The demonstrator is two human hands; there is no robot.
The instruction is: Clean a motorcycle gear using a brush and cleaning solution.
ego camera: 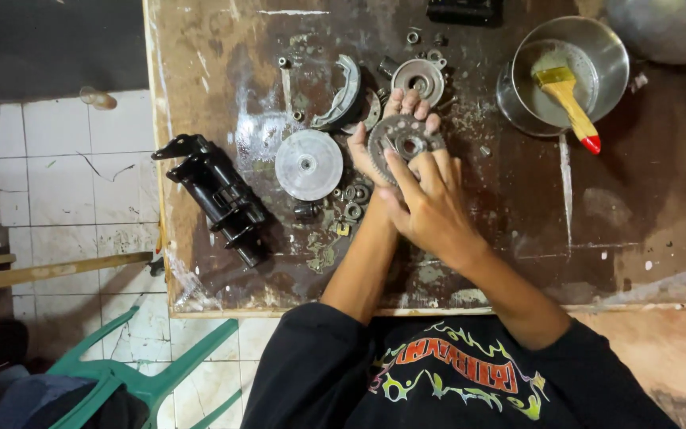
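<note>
A round toothed metal gear plate (403,141) rests in the palm of my left hand (375,151), fingers curled up around its far edge. My right hand (429,205) lies over the left wrist, its fingers pressing on the near side of the gear plate. A grey metal disc (308,164) lies on the worn brown workbench (224,71) just left of my hands. Small nuts and bushings (351,205) lie scattered below the disc.
A black metal casting (220,197) sits at the bench's left edge. A curved shoe part (343,97) and a round hub (418,78) lie behind my hands. A steel bowl (609,48) holding a yellow brush (569,99) stands back right. A green plastic chair (140,381) stands on the tiled floor.
</note>
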